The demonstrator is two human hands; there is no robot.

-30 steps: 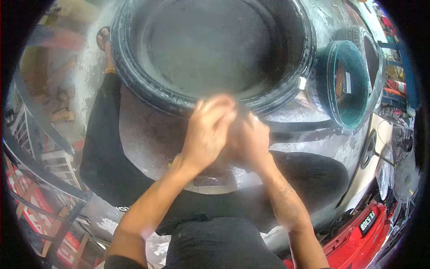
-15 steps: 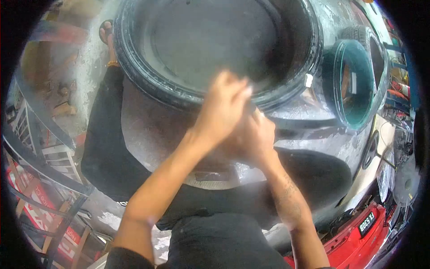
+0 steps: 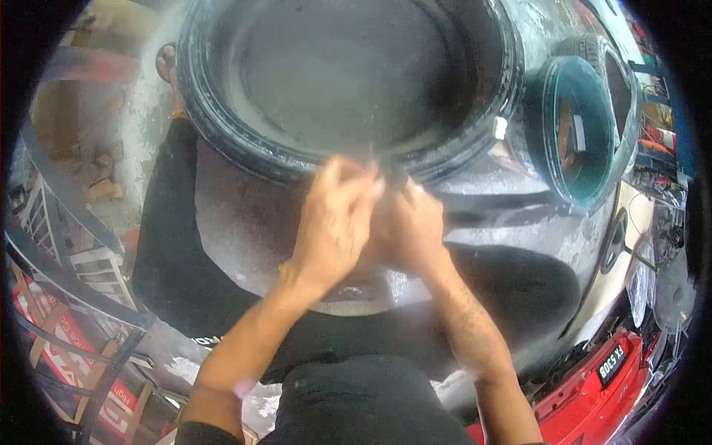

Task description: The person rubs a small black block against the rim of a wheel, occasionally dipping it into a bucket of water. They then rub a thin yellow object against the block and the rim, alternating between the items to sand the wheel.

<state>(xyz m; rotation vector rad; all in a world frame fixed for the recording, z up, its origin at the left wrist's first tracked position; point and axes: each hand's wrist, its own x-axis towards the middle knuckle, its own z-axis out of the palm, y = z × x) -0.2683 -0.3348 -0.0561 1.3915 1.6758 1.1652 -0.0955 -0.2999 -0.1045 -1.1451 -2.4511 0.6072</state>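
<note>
A large black wheel rim (image 3: 259,157) lies in front of me, and a greyish surface shows inside its round opening. At its near edge are both hands, side by side. My left hand (image 3: 337,215) has its fingers bent and pinched together, smeared by motion; what they hold is too blurred to name. My right hand (image 3: 417,222) is closed just beside it, with a dark patch between the two hands that I cannot make out.
To the right stands a teal round rim (image 3: 547,141), with a tyre (image 3: 593,48) behind it. A red car panel with a plate (image 3: 593,393) lies at lower right. Metal frames (image 3: 81,297) and red boxes (image 3: 111,397) fill the left. My legs (image 3: 167,237) flank the work.
My left hand has moved down and to the left, back from over the rim's opening to its near edge. My right hand has shifted slightly left. The whole view has shifted a little.
</note>
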